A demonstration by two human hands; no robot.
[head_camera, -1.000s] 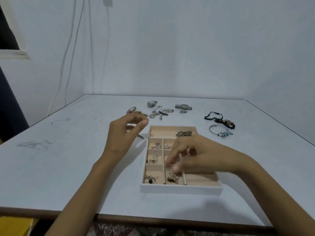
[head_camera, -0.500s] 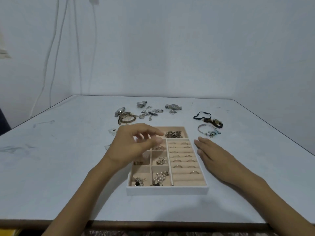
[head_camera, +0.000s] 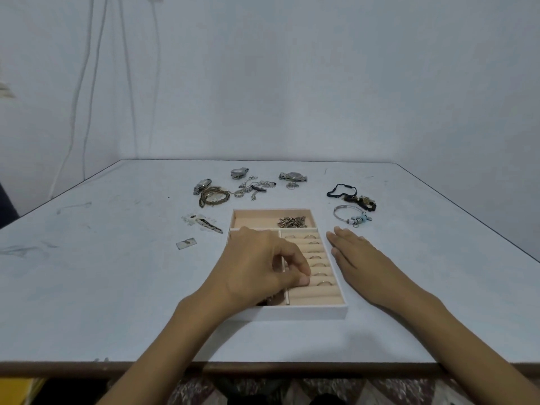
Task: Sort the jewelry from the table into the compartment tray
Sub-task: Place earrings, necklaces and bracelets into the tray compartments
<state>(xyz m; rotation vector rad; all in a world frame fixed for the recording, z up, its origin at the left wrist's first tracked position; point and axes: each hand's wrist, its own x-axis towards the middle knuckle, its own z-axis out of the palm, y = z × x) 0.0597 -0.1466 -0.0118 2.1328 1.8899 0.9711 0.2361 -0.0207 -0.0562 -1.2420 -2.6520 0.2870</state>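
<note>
While loose watches and chains lay on the bench beyond the tray, the left hand hung over its ring rolls, fingers curled, thumb against fingertips; whether they pinched a ring could not be told. The right hand lay flat just beside the tray's right wall, fingers straight, bracelets beyond it.
</note>
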